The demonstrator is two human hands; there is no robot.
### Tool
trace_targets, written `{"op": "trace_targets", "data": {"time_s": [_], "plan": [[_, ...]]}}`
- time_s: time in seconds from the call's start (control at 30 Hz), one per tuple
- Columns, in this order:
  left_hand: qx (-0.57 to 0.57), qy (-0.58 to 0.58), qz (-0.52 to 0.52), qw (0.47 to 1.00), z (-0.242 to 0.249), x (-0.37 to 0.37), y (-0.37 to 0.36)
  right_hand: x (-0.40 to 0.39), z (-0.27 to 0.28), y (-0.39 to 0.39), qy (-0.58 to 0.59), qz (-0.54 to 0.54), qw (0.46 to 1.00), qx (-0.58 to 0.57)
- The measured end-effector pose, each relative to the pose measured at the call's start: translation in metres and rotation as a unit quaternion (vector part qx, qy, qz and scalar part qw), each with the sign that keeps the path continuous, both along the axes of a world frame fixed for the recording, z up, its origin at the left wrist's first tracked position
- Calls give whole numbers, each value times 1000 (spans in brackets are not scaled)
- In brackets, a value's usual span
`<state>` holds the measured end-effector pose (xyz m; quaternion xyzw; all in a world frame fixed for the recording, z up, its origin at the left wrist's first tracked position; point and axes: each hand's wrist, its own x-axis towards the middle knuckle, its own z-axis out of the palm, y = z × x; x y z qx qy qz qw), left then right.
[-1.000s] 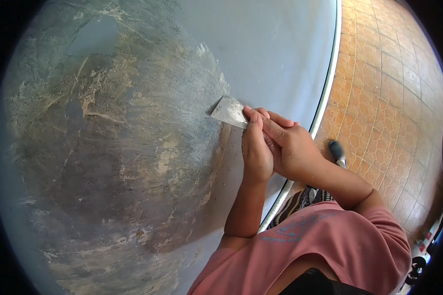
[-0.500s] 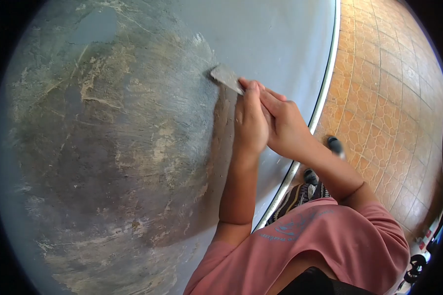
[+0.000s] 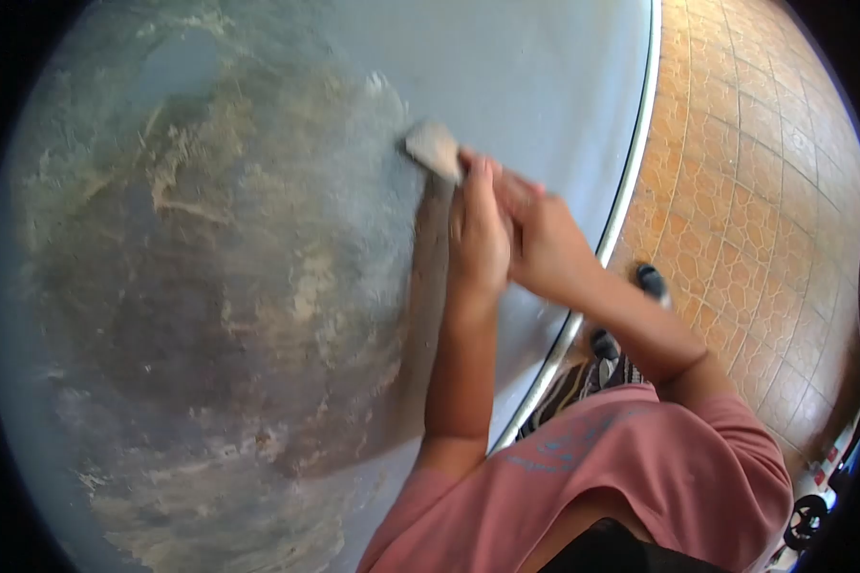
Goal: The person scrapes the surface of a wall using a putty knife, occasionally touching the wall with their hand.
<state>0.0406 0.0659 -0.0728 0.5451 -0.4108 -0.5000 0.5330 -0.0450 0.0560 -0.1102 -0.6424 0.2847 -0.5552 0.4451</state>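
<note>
A putty knife (image 3: 434, 150) with a broad pale blade lies at a slant against the blue-grey painted surface (image 3: 506, 86), its blade tip at the edge of a large scraped patch (image 3: 287, 315). My left hand (image 3: 479, 234) is closed around the lower part of its handle, close to the blade. My right hand (image 3: 550, 239) closes over the handle from the other side, pressed against my left hand. Most of the handle is hidden by my fingers. Rough tan and dark grey areas show in the patch where the paint is gone.
A pale metal edge strip (image 3: 633, 162) borders the surface on the right. Beyond it lies an orange-brown tiled floor (image 3: 726, 191), with dark shoes (image 3: 651, 280) beside the edge. A dark wheel-like object (image 3: 808, 521) stands at the lower right.
Both hands have shifted slightly to the left with the putty knife. The blade has moved a little further onto the scraped patch's edge.
</note>
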Motion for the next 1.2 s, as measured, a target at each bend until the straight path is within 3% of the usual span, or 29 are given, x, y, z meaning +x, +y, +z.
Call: {"op": "trace_targets", "data": {"time_s": [0.03, 0.07, 0.17, 0.2, 0.3, 0.43, 0.57, 0.67, 0.8, 0.83, 0.87, 1.0, 1.1, 1.13, 1.2], "plan": [[21, -20, -6, 1000, 8, -1, -4, 0, 5, -4, -38, 3, 999, -1], [13, -43, 2, 999, 14, -8, -2, -4, 7, -6, 4, 24, 1000, 4], [-54, 24, 32, 998, -7, -10, 11, -6, -2, 9, 8, 14, 1000, -27], [-66, 42, 43, 996, -7, -9, 12, 2, -3, 9, 5, -35, 997, -70], [-31, 19, 30, 999, -2, 0, -6, 7, -6, -9, 61, -5, 998, 1], [-27, -107, 16, 994, 10, -12, 4, -9, 5, -8, -47, 62, 997, -2], [-25, 83, 66, 994, -28, -1, 41, -3, -14, 34, 53, 53, 997, 21], [0, 14, 45, 999, -16, 8, 20, 6, -9, 18, 18, 68, 995, 76], [10, -61, 29, 998, -4, 0, 19, 1, -15, 11, -16, 69, 997, 31], [9, -83, 33, 996, -8, -3, 28, -7, -6, 21, -27, 113, 990, 84], [4, -46, 34, 998, -18, -1, 38, -14, 3, 30, -36, 152, 978, 138], [-1, -21, 20, 1000, -15, 6, 29, 11, -16, 27, 1, 4, 1000, 12], [20, -53, -2, 998, -6, 6, 13, -1, -1, 11, -14, 100, 986, 130], [20, -78, -17, 997, -14, 7, 17, -3, -2, 16, -67, 47, 995, 52], [-10, -36, 17, 999, -33, 4, 37, -7, -9, 36, -23, 83, 992, 87]]}}
